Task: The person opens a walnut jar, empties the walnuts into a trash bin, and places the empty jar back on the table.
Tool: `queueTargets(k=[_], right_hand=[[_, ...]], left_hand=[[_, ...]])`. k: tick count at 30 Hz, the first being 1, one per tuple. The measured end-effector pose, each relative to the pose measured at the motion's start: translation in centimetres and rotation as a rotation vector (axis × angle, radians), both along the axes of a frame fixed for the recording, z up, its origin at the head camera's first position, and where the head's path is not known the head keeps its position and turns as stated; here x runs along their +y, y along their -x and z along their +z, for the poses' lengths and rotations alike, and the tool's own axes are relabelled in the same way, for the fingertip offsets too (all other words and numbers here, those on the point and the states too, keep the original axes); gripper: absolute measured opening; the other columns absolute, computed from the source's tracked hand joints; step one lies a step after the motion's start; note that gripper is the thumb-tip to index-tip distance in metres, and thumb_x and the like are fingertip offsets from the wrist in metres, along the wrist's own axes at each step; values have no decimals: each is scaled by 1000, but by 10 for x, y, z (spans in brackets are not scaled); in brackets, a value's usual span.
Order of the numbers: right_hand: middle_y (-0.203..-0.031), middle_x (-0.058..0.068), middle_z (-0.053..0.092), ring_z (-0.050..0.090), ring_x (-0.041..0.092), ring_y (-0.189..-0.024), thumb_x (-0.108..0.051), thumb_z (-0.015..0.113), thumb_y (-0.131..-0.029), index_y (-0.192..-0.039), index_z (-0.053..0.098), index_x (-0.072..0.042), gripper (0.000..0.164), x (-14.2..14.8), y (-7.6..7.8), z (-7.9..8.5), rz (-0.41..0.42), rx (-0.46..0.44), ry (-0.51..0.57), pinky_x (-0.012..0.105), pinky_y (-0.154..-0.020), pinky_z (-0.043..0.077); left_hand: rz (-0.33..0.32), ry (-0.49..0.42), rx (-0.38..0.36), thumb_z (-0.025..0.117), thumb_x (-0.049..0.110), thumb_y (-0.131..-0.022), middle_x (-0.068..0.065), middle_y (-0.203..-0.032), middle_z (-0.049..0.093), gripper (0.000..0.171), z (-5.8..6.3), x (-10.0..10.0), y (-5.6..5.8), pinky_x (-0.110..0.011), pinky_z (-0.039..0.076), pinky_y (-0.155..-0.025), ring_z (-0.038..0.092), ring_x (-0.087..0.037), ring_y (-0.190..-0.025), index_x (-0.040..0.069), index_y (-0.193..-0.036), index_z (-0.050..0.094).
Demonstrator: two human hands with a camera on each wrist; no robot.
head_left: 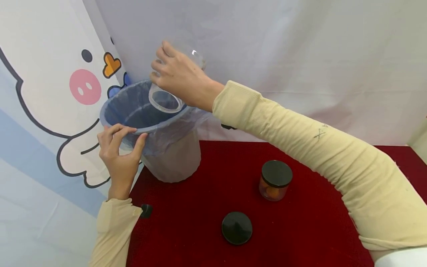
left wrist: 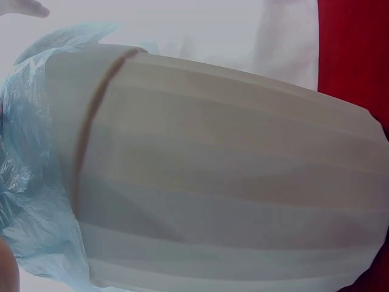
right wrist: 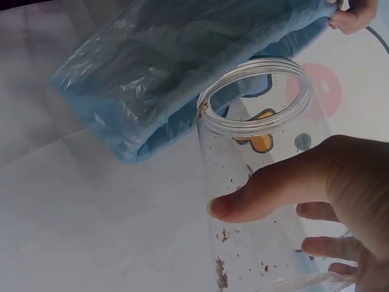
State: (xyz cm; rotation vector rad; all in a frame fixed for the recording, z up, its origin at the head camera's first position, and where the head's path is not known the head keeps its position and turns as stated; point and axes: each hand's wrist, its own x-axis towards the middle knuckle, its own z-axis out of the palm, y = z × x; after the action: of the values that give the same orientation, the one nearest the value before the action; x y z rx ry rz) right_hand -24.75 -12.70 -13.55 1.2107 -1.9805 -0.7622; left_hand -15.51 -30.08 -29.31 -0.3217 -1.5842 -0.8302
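Note:
My right hand (head_left: 181, 74) holds a clear plastic jar (right wrist: 243, 249) upside down at a slant, its open threaded mouth over the opening of a pale trash bin (head_left: 176, 163). Brown crumbs cling to the jar's inner wall in the right wrist view, and the thumb lies along its side. A blue plastic liner (head_left: 166, 137) is folded over the bin's rim. At the near side of that rim, my left hand (head_left: 121, 157) pinches the edge, fingers on top and thumb outside. The left wrist view shows mostly the bin's ribbed side (left wrist: 231, 164).
A round black lid (head_left: 237, 228) lies on the red tabletop (head_left: 186, 222). Farther right stands a small clear jar (head_left: 273, 191) with a black lid and orange contents. A white curtain (head_left: 300, 55) hangs behind, and a cartoon-printed cloth (head_left: 40, 92) is on the left.

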Motion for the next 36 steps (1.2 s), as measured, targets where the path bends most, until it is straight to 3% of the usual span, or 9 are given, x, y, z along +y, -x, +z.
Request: queueTargets(k=[7, 15, 25, 31, 36], right_hand=[[-131, 15, 52, 38, 38, -126, -14, 65, -84, -136, 49, -10, 55, 1, -1, -1, -19, -42, 25, 48, -109, 21], [-137, 12, 46, 36, 36, -126, -20, 65, -83, -143, 39, -12, 66, 14, -4, 10, -120, -122, 57, 48, -106, 24], [-139, 14, 42, 33, 37, -129, -26, 69, -77, -144, 35, -12, 77, 32, -2, 22, -154, -248, 178, 54, -107, 21], [-131, 13, 46, 40, 35, -117, -29, 69, -71, -143, 35, -10, 81, 45, 0, 21, -159, -357, 243, 53, -99, 26], [-108, 9, 51, 46, 30, -95, -27, 65, -62, -125, 43, -7, 70, 55, -1, 16, -134, -402, 305, 43, -83, 33]], left_hand=[[-5, -1, -9, 80, 14, -72, -24, -87, 59, 23, -6, -2, 6, -49, 25, -107, 45, -23, -91, -4, -83, 69], [-21, 5, -12, 78, 7, -72, -27, -88, 57, 21, 4, 4, 6, -49, 25, -108, 45, -26, -91, -7, -83, 67], [-16, -3, -40, 78, 8, -72, -27, -89, 58, 22, 9, -3, 9, -46, 25, -108, 45, -20, -94, -8, -84, 68], [-20, -4, -47, 78, 7, -72, -28, -89, 58, 21, 9, -5, 12, -45, 25, -109, 45, -19, -95, -8, -84, 68], [-18, -1, -43, 78, 9, -73, -28, -89, 58, 23, 9, -7, 15, -45, 26, -108, 46, -20, -95, -8, -84, 68]])
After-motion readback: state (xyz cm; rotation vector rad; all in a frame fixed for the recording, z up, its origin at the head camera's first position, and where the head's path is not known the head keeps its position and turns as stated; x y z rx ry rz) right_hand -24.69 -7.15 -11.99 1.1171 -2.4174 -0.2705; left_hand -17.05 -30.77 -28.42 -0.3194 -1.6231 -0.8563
